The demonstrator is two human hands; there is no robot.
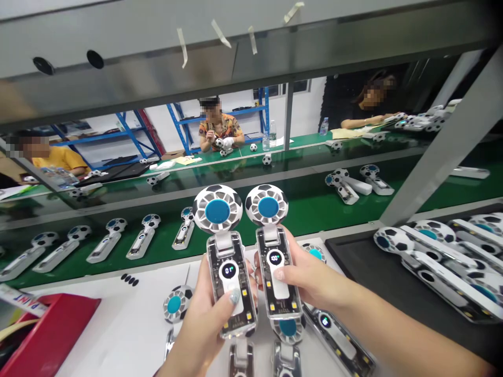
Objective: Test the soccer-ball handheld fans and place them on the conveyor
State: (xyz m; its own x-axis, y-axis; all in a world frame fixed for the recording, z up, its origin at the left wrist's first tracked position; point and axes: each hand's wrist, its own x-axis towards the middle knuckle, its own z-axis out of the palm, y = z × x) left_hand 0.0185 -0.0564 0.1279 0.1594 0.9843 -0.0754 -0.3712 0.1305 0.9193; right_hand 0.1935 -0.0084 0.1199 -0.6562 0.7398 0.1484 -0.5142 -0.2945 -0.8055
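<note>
- Presently, by a clock dial centred on my remote view, the left hand (202, 314) is at 7 o'clock, the right hand (304, 272) at 5.
- Left grip: wrapped around the body of the left fan (229, 268), thumb on its front. Fingers behind mostly hidden from me.
- Right grip: closed around the right fan (275, 256), thumb on its pale front strip (281, 289).
- Both fans are raised side by side between 5 and 7, football-patterned heads toward 12, just beside each other. Displays read 01 left, 100 right.
- Handling, my guess: light, stiff, rather slick clear casing; board visible beneath, so I'd rate it fragile if dropped. The narrow neck may hinge.
- Best hold, I judge: long edges of the body, thumb flat on the front, off the spoked head and neck.
- Edges: raised rim of the black tray (334, 256) at 4, near the right forearm; red bin (74, 314) at 8; metal post (432, 136) between 2 and 3; overhead beam (236, 57) at 12.
- Another fan (340, 340) lies beneath the right forearm at 5; I'd mind it when lowering.
- Most room, I think: toward 8, over the white table (131, 324), short of the bin.
</note>
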